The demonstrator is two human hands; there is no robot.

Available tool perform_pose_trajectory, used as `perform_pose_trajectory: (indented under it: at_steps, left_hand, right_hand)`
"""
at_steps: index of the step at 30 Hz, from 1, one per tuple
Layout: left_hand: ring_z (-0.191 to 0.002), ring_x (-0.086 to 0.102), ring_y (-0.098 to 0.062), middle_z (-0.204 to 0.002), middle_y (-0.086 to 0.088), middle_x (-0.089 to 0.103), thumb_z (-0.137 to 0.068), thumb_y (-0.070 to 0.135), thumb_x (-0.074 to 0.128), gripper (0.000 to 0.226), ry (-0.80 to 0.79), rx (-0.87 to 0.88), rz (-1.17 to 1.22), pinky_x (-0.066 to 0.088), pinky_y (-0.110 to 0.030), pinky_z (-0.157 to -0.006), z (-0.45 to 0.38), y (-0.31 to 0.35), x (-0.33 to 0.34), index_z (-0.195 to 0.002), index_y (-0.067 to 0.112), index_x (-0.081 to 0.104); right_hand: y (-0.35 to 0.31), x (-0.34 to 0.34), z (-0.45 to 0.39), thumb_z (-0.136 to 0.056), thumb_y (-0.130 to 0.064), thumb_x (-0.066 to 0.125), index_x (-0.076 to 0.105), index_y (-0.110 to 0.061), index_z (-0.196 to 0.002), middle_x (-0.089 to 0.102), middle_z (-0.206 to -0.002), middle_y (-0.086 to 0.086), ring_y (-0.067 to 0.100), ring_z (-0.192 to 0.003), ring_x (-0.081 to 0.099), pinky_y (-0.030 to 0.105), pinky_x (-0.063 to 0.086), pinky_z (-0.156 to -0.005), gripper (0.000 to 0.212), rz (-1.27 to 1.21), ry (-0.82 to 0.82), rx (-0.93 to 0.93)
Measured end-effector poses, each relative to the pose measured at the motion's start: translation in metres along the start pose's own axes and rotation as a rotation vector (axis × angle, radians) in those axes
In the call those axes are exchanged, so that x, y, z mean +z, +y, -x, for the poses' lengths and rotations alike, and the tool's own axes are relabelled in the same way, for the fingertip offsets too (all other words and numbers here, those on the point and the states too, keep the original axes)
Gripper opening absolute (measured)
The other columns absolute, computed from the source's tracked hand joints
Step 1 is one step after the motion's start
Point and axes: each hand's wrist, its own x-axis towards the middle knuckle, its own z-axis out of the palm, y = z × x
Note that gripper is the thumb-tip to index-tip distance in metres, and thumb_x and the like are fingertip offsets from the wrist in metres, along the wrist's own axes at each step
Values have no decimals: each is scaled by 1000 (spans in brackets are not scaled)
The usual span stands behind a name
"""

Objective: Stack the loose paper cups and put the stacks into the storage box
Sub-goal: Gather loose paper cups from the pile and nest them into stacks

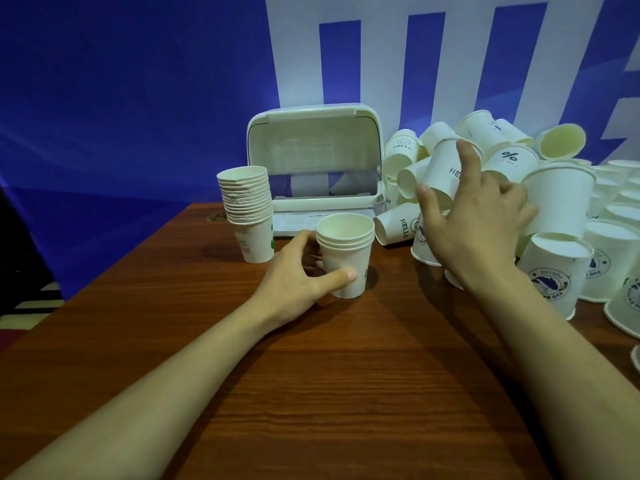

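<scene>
A short stack of white paper cups (346, 251) stands upright on the brown table, with my left hand (298, 275) wrapped around its lower part. My right hand (474, 216) is up against a tilted white cup (441, 171) in the loose pile; thumb under its base, index finger along its side, other fingers spread. A taller stack of cups (247, 209) stands to the left. Behind both, the white storage box (311, 147) sits with its lid swung open.
A big heap of loose white cups (554, 202) fills the table's right side, many upside down, some lying on their sides. The wooden table (311, 393) stretches toward me. A blue and white banner (138, 98) hangs behind.
</scene>
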Motion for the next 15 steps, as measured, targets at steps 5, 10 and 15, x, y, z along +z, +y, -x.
perform_pose_trajectory:
  at_steps: [5, 10, 15]
  left_hand:
    - [-111, 70, -7, -123, 10, 73, -60, 65, 83, 85, 4, 3, 22, 60, -40, -98, 0, 0, 1, -133, 27, 60]
    - [-114, 69, -4, -128, 13, 71, -63, 64, 83, 89, -13, 32, 29, 60, -35, -99, 0, 1, 1, -140, 29, 57]
    - [-115, 68, 0, -127, 17, 72, -66, 59, 85, 80, -35, 54, 58, 59, -35, -99, -4, -4, 3, -137, 36, 57]
  right_hand:
    - [8, 0, -5, -93, -57, 55, 33, -27, -148, 62, -122, 19, 43, -111, 47, 50, 33, -92, 67, 38, 19, 15]
    - [8, -1, -17, -97, -60, 43, 19, -32, -158, 50, -138, 21, 44, -118, 41, 51, 31, -97, 71, 16, -15, 11]
    - [12, 1, -40, -102, -54, 35, 13, -23, -161, 42, -147, 21, 44, -123, 37, 51, 32, -99, 71, 75, -37, 57]
